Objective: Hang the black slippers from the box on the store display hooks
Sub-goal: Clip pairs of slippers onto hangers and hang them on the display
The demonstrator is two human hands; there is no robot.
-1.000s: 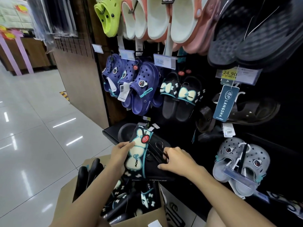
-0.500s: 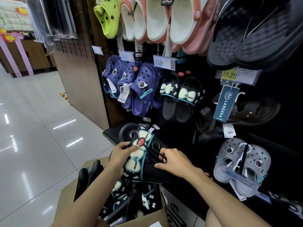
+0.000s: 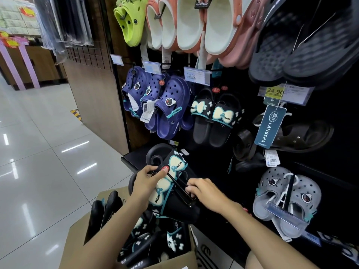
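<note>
Holding a pair of black slippers (image 3: 174,191) above the cardboard box (image 3: 77,247), both hands work at the pair's hanger. Left hand (image 3: 144,183) grips the top of the pair, fingers curled round the black plastic hanger (image 3: 180,188), thumb pressed on its red round tag (image 3: 165,168). Right hand (image 3: 206,193) has fingers curled in, pinching the lower end of the hanger where it lies across the slipper; exact fingertip contact is hidden. Pair sits tilted, cream bow straps with teal trim facing up, "WOW" print visible, held in front of the black display wall (image 3: 213,171), not on any hook. Box below holds more black slippers (image 3: 147,241) of the same style, packed loosely, flaps open. Matching hung pair (image 3: 213,117) is on the wall above, under a 12.00 price tag (image 3: 197,75). Left of it hang navy clogs (image 3: 161,105); above them a lime clog (image 3: 130,20) and white-and-pink clogs (image 3: 194,22). Right side has dark sandals (image 3: 303,134) with a LANGSHA tag (image 3: 269,126), a 24.90 label (image 3: 275,92), and grey clogs (image 3: 287,199) lower down. Glossy white tile floor (image 3: 38,152) on the left.
</note>
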